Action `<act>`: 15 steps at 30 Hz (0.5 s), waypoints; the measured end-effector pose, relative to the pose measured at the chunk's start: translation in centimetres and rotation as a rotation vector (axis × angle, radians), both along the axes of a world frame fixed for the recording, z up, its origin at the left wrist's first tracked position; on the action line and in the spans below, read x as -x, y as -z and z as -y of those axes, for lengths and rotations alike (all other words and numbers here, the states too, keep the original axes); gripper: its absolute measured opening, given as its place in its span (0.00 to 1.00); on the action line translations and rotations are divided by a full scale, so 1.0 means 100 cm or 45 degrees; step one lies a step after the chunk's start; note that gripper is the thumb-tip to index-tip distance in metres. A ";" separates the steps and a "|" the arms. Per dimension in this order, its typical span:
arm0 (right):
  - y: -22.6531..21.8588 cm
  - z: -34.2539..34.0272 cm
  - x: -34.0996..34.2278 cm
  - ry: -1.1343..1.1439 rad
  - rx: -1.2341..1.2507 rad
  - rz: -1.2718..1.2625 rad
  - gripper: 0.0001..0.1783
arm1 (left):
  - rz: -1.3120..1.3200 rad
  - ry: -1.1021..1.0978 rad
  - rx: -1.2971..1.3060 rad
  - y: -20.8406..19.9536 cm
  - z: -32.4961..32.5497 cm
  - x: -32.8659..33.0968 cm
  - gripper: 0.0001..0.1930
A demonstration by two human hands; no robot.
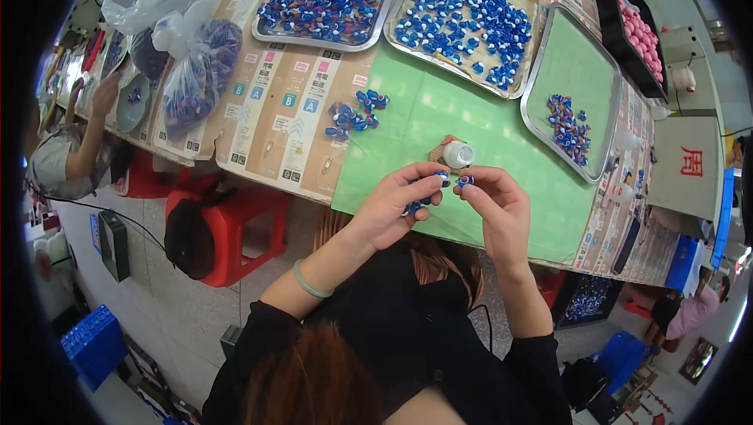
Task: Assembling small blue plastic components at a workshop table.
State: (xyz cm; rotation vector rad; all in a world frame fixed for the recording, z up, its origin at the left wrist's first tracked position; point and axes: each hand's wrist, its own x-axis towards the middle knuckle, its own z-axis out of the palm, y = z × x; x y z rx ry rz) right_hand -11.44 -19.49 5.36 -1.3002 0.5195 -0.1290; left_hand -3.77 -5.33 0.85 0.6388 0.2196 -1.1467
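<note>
Above the near part of a green mat (427, 103), my left hand (380, 209) pinches a small blue-and-white plastic piece (443, 179) between thumb and index finger. More blue pieces (416, 206) are tucked under its curled fingers. Close beside it, my right hand (502, 204) grips a small blue piece (466, 180) with a reddish ring at its fingertips. The two pieces are slightly apart. Just beyond my fingers stands a small clear jar (458, 154) with whitish contents, next to a brown block. A loose pile of blue pieces (353, 117) lies to the left.
Along the back are a metal tray (314, 43) heaped with blue and red pieces and a cloth-lined tray (451, 65) of blue-white ones. A third tray (576, 56) stands right. Filled plastic bags (196, 80) sit left, beyond a red stool (235, 229). A co-worker (74, 147) sits far left.
</note>
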 end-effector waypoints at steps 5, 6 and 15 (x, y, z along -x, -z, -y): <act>0.004 -0.001 0.004 0.007 -0.008 0.003 0.10 | 0.054 -0.001 -0.002 0.002 0.001 0.006 0.10; 0.005 0.000 0.004 0.000 0.001 -0.004 0.10 | 0.085 -0.017 -0.026 0.001 0.002 0.007 0.10; 0.013 -0.007 0.004 -0.020 0.542 0.088 0.06 | 0.798 0.021 -0.344 -0.008 -0.005 0.000 0.06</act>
